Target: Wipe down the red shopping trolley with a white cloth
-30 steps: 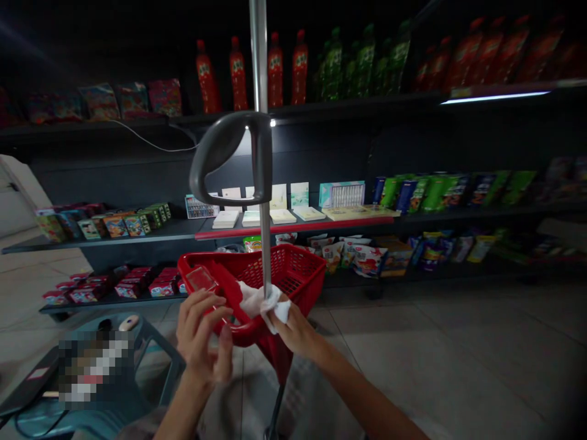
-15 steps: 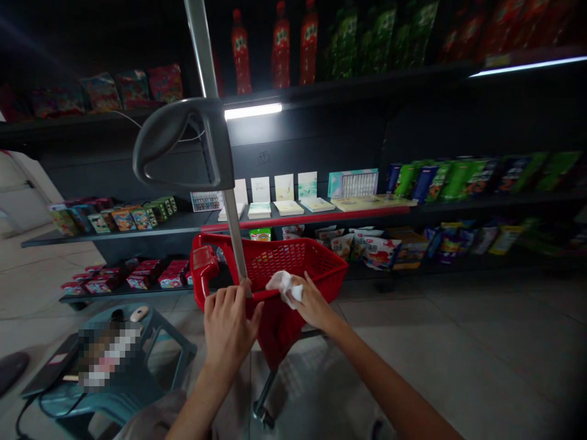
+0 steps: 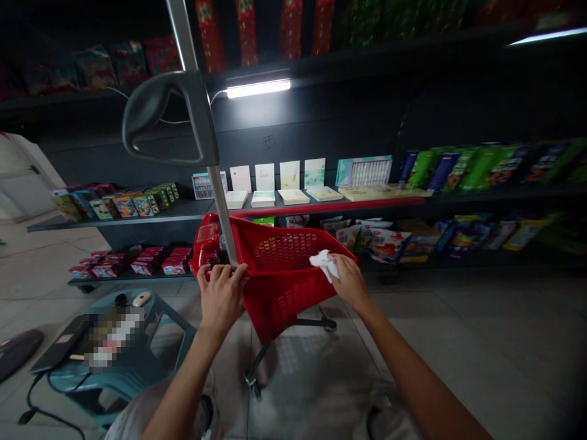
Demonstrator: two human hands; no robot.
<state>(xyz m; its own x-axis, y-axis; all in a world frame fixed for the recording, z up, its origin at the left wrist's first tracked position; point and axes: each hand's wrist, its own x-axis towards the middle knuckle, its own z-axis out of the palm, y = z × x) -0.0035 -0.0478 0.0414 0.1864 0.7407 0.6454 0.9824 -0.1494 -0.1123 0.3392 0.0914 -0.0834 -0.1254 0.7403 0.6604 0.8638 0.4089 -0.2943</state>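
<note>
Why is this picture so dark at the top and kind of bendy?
In the head view, the strip light glares on the black wall, the top corners fall dark, and the shelves look curved, as through a wide lens; the red basket looks fairly sharp.

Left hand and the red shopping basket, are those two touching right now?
Touching: the head view plainly shows the left hand curled over the near rim of the red shopping basket, its fingers resting on the rim.

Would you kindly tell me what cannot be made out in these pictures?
All in the head view:
Top-shelf bottles: cut off by the top edge.
Item on the seat at left: pixelated.
Floor of the basket: hidden by its near wall.
Packet labels: too small to read.
</note>
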